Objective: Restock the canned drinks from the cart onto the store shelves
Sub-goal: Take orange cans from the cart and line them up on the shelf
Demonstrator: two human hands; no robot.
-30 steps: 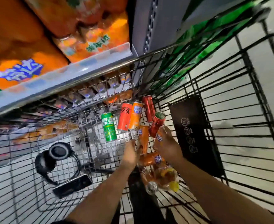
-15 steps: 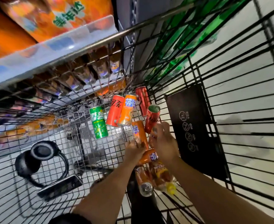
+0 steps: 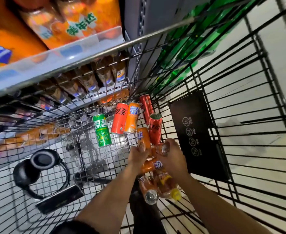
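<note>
Both hands down in the cart grabbing cans

Left hand fingers wrap an orange can, right hand fingers pinch a can end; rest lie on the cart floor. I'd grip mid-body, lift straight so neighbours don't roll

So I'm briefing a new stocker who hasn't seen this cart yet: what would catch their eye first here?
Probably the bright cans lying loose at the cart's far end: a green can alone, red and orange ones beside it. Next, both hands in the pile, the left hand gripping an orange can, the right hand holding another can. Black headphones lie in the near left corner.
</note>
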